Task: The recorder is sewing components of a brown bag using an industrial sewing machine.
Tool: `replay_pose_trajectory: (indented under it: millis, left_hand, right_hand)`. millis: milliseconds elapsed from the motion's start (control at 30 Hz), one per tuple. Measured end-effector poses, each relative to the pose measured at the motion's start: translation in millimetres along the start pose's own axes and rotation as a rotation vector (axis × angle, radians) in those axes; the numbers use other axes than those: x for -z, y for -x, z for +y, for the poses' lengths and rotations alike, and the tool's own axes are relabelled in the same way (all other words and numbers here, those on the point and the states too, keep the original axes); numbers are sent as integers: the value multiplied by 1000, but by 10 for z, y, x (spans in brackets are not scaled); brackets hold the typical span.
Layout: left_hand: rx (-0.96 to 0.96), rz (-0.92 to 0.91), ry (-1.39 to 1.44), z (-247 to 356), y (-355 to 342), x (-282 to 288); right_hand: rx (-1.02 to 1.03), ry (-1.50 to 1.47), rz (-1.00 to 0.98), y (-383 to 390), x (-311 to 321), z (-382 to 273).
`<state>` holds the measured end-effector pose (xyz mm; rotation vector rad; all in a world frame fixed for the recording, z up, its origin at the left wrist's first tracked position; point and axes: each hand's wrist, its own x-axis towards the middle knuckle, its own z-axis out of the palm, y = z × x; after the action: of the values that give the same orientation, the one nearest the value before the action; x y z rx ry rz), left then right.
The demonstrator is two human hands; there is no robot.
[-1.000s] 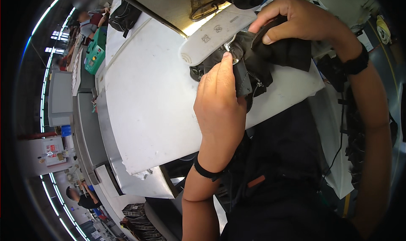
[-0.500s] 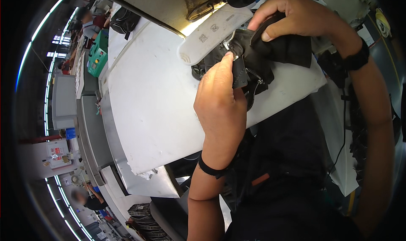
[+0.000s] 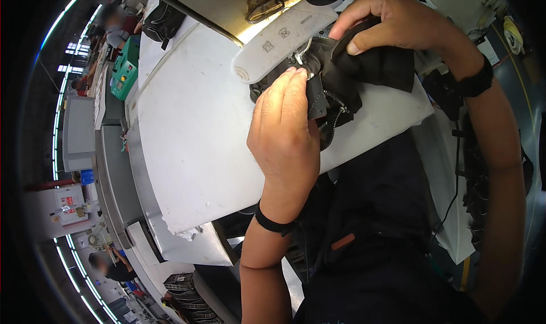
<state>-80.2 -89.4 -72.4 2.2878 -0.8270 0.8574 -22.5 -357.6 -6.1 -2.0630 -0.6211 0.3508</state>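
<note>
A black zippered fabric piece (image 3: 339,68), which looks like part of a bag, lies bunched under the sewing machine's metal presser foot (image 3: 301,56). My left hand (image 3: 285,108) is closed on its near left part, fingers pressed together beside the foot, the thumb mostly hidden. My right hand (image 3: 387,25) pinches a raised dark fold between thumb and fingers at the far right of the piece. A curved zipper (image 3: 335,116) with metal teeth hangs along its near side. The machine's pale rounded cover (image 3: 278,42) hides some of the fabric.
Beneath the work spreads a white tabletop (image 3: 187,136). The dark machine body (image 3: 216,5) rises at the far side, lit by a lamp. A black bag (image 3: 163,22) sits at the far left, near a green box (image 3: 125,68). Other people are in the left background.
My left hand has shifted slightly left and its fingers lie flatter beside the presser foot. My right hand keeps its pinch on the fold. The whole view has shifted a little.
</note>
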Motion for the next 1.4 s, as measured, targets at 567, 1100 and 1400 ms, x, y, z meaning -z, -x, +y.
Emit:
replay_pose_trajectory:
  millis: [567, 1100, 1400]
  left_hand:
    - [50, 42, 91, -47, -33, -49]
    - [89, 64, 105, -25, -32, -50]
    - [62, 125, 146, -73, 21, -129]
  right_hand:
    - [-91, -1, 49, 7, -50, -34]
    - [-50, 178, 122, 32, -50, -9]
    - [-114, 155, 166, 20, -127, -74]
